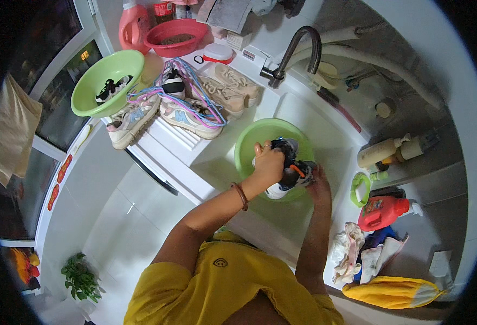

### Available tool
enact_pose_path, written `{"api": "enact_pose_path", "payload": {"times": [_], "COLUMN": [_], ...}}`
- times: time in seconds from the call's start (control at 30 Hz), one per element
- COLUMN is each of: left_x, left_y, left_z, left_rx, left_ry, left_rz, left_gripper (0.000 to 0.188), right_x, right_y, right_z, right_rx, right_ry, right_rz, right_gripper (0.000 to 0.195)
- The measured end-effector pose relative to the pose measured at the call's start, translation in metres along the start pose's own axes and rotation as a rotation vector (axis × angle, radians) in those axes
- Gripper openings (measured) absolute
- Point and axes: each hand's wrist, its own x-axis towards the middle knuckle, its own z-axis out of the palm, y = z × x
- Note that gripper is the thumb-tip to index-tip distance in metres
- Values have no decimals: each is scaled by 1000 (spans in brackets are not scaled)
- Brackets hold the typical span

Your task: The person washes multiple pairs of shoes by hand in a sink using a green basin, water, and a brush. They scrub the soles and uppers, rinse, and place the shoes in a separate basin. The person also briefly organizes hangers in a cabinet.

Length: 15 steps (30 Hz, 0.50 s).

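Observation:
A light green plastic basin (244,140) sits in the white sink. Over it, my left hand (270,162) grips a black-and-white shoe (289,176), its fingers curled around the dark upper part. My right hand (319,183) holds the same shoe at its other end, near the basin's right rim. A small orange part shows between the hands; whether it belongs to the shoe, I cannot tell. Another dark and grey shoe part (290,145) shows just beyond my left hand; whether it is a separate shoe is unclear. My fingers hide part of the shoe.
A dark faucet (313,44) arches behind the basin. Left stand beige shoes (226,87), white sneakers (135,118) under plastic hangers (218,118) and a green basin (80,95) holding a shoe. A brush (338,107), red detergent bottle (378,213) and cloths (348,252) lie along the right ledge.

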Motion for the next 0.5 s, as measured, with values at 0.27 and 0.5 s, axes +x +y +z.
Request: {"api": "enact_pose_path", "payload": {"times": [0.27,0.5], "left_x": [3,7], "left_y": [-16,-18], "left_z": [94,115], "left_rx": [58,161], "left_ry": [-42,33], "left_rz": [-122,-160], "left_gripper": [15,13], "right_x": [30,52], "right_y": [46,78], "right_z": [-23,-41], "right_rx": [-419,-1169], "right_ry": [331,198], "right_rz": [103,-83], "right_gripper": [53,53]}}
